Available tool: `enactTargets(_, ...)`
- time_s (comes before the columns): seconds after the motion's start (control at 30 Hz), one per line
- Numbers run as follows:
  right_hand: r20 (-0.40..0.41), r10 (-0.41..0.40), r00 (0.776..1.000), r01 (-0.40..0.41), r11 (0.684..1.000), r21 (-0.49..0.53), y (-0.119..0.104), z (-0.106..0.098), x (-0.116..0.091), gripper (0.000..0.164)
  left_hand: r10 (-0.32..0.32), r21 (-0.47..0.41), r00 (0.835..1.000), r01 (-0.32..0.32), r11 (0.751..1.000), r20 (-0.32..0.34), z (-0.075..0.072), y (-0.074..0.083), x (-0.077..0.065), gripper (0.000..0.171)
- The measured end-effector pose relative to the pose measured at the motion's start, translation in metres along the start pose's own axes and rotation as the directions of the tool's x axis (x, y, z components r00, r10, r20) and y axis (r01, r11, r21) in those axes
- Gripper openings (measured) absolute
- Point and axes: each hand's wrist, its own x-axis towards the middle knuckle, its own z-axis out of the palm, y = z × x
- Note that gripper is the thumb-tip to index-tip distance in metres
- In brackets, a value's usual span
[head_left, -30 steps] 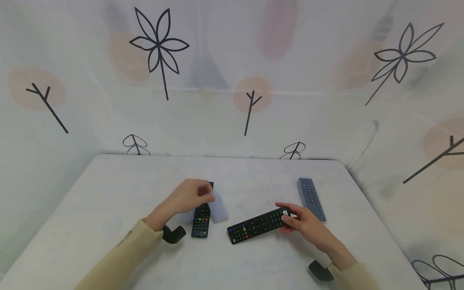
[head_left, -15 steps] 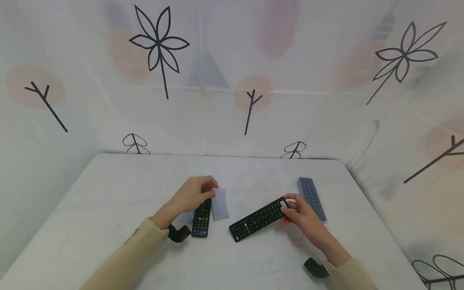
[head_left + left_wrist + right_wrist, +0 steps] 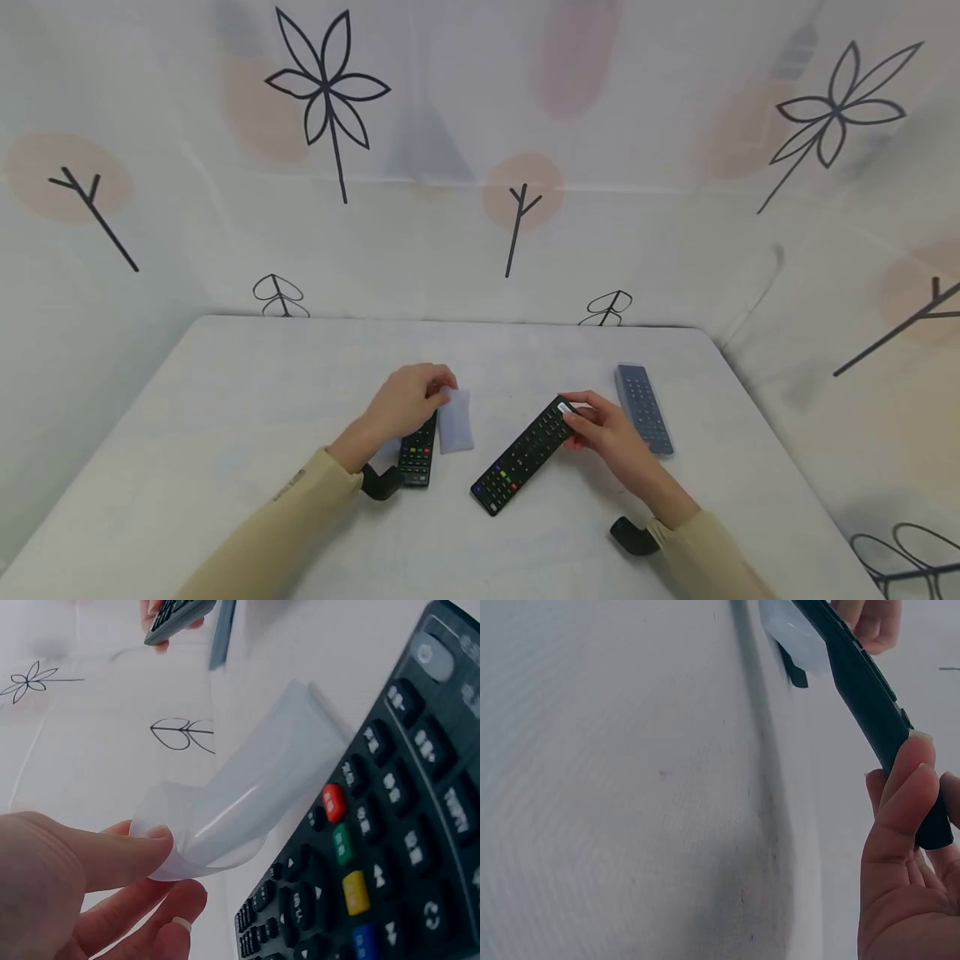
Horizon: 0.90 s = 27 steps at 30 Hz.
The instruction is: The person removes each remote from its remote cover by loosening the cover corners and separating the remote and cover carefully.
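Note:
My left hand [image 3: 408, 400] pinches the open end of a translucent silicone remote cover [image 3: 255, 776] between thumb and fingers. Its sleeve droops toward the table. Just beside it, a black remote control [image 3: 417, 450] lies on the table, partly under my left hand; its coloured buttons fill the right of the left wrist view. My right hand [image 3: 600, 421] grips the upper end of a second black remote control [image 3: 525, 457], thumb on the face and fingers behind. That remote slants, its lower end pointing down and left toward the front of the table.
A blue-grey remote [image 3: 645, 408] in a clear cover lies at the right, behind my right hand. Pale material [image 3: 390, 447] shows beside the lying remote. The white table [image 3: 225, 400] ends at a patterned cloth backdrop [image 3: 435, 250]. Black wrist mounts [image 3: 633, 536] hang below both wrists.
My right hand has moved left and up, turning its remote to a steeper slant. My left hand has shifted slightly right, now pinching the cover's end and drawing it a little upright.

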Motion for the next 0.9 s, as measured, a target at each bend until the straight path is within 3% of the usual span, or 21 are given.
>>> enactTargets(0.13,0.016,0.018,1.000,-0.018,1.000,0.009,0.000,0.004,0.005,0.043,-0.012,0.012,1.000,0.012,1.000,-0.006,0.004,-0.001,0.001,0.012)
enactTargets(0.4,0.011,0.035,0.999,-0.034,0.997,-0.070,-0.004,0.014,0.021,0.042,-0.006,-0.068,1.000,0.006,0.998,-0.006,0.004,0.000,0.002,0.014)
enactTargets(0.53,0.014,0.026,1.000,-0.025,0.999,-0.045,-0.007,0.022,0.030,0.039,-0.008,-0.089,1.000,0.009,0.996,0.016,0.004,0.001,0.002,0.014)
enactTargets(0.73,-0.002,0.057,0.998,-0.057,0.998,-0.006,-0.009,0.037,0.043,0.036,-0.013,-0.064,0.999,0.016,0.998,0.050,0.007,-0.001,0.003,0.014)
enactTargets(0.9,0.013,0.030,0.999,-0.029,1.000,-0.006,-0.011,0.046,0.053,0.036,-0.017,-0.026,0.998,0.018,1.000,0.065,0.009,-0.003,0.003,0.019)
